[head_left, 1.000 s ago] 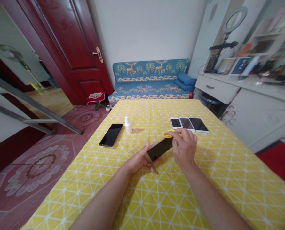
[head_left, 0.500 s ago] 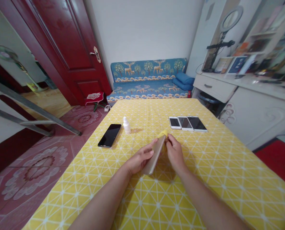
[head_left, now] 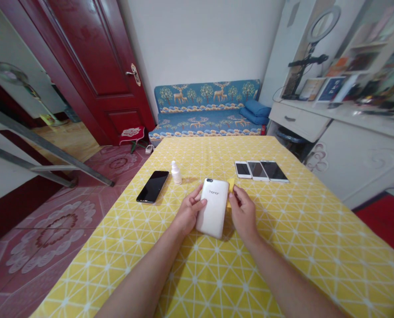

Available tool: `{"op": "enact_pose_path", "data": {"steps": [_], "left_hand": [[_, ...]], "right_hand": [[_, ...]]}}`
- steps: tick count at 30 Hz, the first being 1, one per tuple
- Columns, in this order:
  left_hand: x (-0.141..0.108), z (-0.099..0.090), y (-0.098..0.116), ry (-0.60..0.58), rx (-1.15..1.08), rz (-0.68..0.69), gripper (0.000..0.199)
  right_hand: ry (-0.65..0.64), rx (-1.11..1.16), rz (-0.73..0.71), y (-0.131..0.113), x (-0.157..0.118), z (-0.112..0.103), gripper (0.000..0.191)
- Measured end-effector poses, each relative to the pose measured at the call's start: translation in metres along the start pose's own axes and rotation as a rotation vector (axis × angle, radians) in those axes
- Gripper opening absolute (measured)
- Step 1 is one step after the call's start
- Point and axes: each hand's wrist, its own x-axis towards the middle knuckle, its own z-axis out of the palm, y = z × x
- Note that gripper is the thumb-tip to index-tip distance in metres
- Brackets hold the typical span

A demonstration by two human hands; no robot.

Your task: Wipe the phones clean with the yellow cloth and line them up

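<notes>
Now the left hand cups a white Honor phone; the right hand pinches a yellow cloth; three phones lie beyond.

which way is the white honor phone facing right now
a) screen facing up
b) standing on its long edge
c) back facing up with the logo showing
C. The white Honor phone shows its back, with the honor logo facing up, as the left hand holds it and the right hand sits beside it.
</notes>
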Motion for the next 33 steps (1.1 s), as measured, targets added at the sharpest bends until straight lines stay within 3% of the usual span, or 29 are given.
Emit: {"op": "enact_pose_path", "data": {"steps": [4, 8, 18, 23, 27, 33], "left_hand": [[0.001, -0.002, 0.0, 0.014, 0.017, 0.003, 0.072], [0.0, -0.004, 0.0, -0.016, 0.001, -0.027, 0.07], [-0.004, 0.004, -0.001, -0.166, -0.007, -0.154, 0.075], [-0.007, 0.001, -0.004, -0.174, -0.049, -0.238, 0.074], [-0.01, 0.0, -0.005, -0.262, -0.104, -0.344, 0.075], [-0.011, 0.001, -0.008, -0.332, -0.143, -0.364, 0.068]], "right_hand": [[0.027, -0.105, -0.106, 0.0, 0.001, -0.003, 0.023], [-0.076, -0.264, -0.215, 0.002, 0.001, -0.002, 0.03], [-0.161, -0.435, -0.244, -0.001, -0.002, 0.004, 0.042], [-0.227, -0.395, -0.261, -0.009, -0.004, 0.007, 0.043], [-0.21, -0.291, -0.243, -0.008, -0.004, 0.008, 0.042], [-0.203, -0.172, -0.218, -0.005, -0.002, 0.007, 0.04]]}}
